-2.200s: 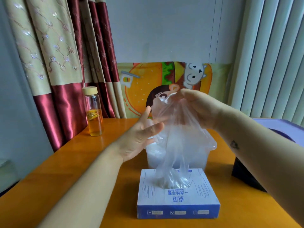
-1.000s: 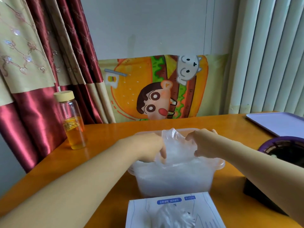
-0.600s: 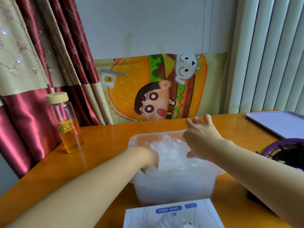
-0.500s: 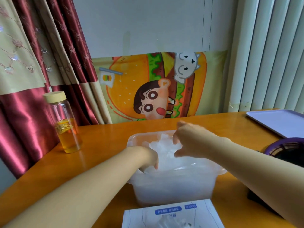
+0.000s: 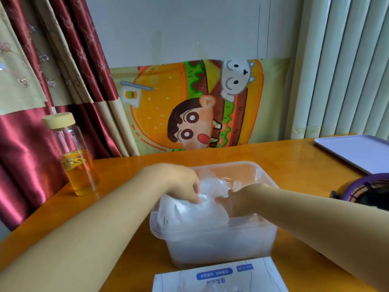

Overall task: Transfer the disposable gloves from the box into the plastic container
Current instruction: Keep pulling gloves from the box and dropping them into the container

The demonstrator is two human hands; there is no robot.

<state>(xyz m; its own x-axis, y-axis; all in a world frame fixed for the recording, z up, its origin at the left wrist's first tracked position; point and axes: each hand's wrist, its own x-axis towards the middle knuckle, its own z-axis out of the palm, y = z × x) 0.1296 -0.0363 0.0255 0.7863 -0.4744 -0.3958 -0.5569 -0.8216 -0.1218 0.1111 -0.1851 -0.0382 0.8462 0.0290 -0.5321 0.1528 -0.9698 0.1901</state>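
The gloves [image 5: 210,199] are a crumpled, cloudy-clear wad of thin film inside the plastic container [image 5: 212,230], filling it to about the rim and humped above it in the middle, so I judge this to be the tucking-down step of one load, not the pull. My left hand [image 5: 181,184] comes over the left rim with fingers bent down, tips dug into a fold of the film and gripping it. My right hand [image 5: 237,202] is sunk in from the right, thumb against the wad and the other fingers buried, so I can't tell how open it is. The next move, as I read it, is to let go without the clingy film lifting out, then go to the box [image 5: 221,277], which lies just in front of the container with what looks like more film at its opening. Further out on the tabletop [image 5: 126,239] are a capped bottle [image 5: 73,152] of amber liquid to the left and a pale tray [image 5: 355,150] far right
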